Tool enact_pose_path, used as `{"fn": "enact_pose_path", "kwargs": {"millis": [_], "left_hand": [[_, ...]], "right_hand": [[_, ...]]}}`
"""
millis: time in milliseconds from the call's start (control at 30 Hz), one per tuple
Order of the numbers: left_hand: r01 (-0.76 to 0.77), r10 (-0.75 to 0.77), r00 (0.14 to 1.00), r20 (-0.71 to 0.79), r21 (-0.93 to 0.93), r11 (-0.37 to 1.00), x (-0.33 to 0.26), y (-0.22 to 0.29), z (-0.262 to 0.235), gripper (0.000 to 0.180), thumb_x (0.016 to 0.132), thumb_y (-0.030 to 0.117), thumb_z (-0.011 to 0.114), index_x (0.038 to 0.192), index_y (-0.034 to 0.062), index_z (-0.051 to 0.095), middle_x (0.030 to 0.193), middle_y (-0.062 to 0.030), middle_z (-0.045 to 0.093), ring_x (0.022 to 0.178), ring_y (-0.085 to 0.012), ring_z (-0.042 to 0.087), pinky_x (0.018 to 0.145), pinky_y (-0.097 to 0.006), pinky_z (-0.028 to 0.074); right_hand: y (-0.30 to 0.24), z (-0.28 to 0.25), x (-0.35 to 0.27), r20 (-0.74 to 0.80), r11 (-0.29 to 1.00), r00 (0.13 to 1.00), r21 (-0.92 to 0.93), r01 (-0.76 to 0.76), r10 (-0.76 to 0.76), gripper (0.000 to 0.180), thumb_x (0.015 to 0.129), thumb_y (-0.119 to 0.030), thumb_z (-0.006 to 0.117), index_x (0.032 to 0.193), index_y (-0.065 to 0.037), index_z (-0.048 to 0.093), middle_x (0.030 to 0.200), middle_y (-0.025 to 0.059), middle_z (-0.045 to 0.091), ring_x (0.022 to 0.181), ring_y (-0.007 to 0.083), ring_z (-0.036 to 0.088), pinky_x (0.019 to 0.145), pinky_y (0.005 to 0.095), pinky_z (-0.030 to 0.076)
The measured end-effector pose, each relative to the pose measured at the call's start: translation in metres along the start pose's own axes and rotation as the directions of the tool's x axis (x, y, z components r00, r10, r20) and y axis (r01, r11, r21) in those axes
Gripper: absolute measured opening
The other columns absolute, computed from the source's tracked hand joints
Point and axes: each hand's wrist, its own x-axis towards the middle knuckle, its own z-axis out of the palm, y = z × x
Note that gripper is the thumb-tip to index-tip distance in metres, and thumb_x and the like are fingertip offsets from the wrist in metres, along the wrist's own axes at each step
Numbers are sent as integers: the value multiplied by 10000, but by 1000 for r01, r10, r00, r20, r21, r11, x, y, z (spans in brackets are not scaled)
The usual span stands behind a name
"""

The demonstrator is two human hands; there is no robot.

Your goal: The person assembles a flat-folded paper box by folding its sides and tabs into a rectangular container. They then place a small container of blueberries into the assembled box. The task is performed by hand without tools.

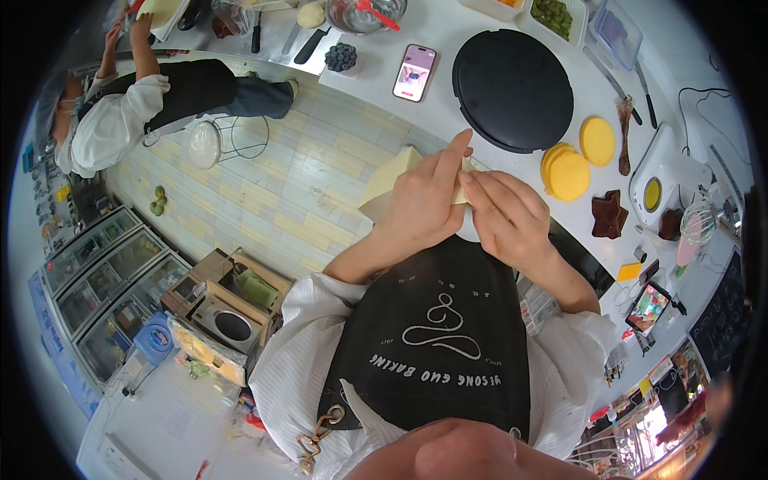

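Observation:
Close in front of my apron I hold a small cream-coloured box of folded card (387,178). My left hand (420,196) is closed around its side, with the index finger pointing up past it. My right hand (512,214) pinches its right-hand edge with thumb and fingertips. Both hands meet at the box, and they hide much of it, its contents included. Just beyond lies a round black board (514,90) on the white counter. To the right of my hands are yellow cake discs (570,176), some overlapping, and a brown star-shaped piece (610,214).
A phone (414,72) lies near the counter edge, beside a dark bumpy cluster (342,56). Knives (310,46) and a metal bowl (360,16) with a red spatula sit farther back. At right stand a white appliance (668,172) and a whisk (698,220). A co-worker (144,112) bends at left.

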Motion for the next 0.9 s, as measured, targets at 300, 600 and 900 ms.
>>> {"fn": "enact_pose_path", "kwargs": {"millis": [300,600,900], "left_hand": [[-133,130,982,-140,-14,991,-7,-3,-8,763,794,-6,617,1527,-53,411,1189,-271,643,985,-454,652,842,-466,551],[-103,136,979,-154,205,973,-13,-10,5,770,794,22,660,1518,-77,418,1091,-225,639,851,-376,669,701,-417,567],[-73,103,987,-121,228,971,-8,-12,4,729,813,80,660,1495,-71,450,1109,-208,642,850,-357,680,706,-427,572]], "right_hand": [[-2,3,20,-162,1000,986,2,-31,31,346,712,6,754,1055,-27,788,1035,57,757,870,215,712,676,302,498],[-10,9,24,-144,995,990,-96,-7,-7,289,731,-20,691,1007,-30,779,968,43,750,850,189,705,643,291,470],[-1,16,18,-216,998,976,-45,-52,41,307,706,7,759,1009,-40,769,964,43,744,836,209,693,687,314,506]]}}
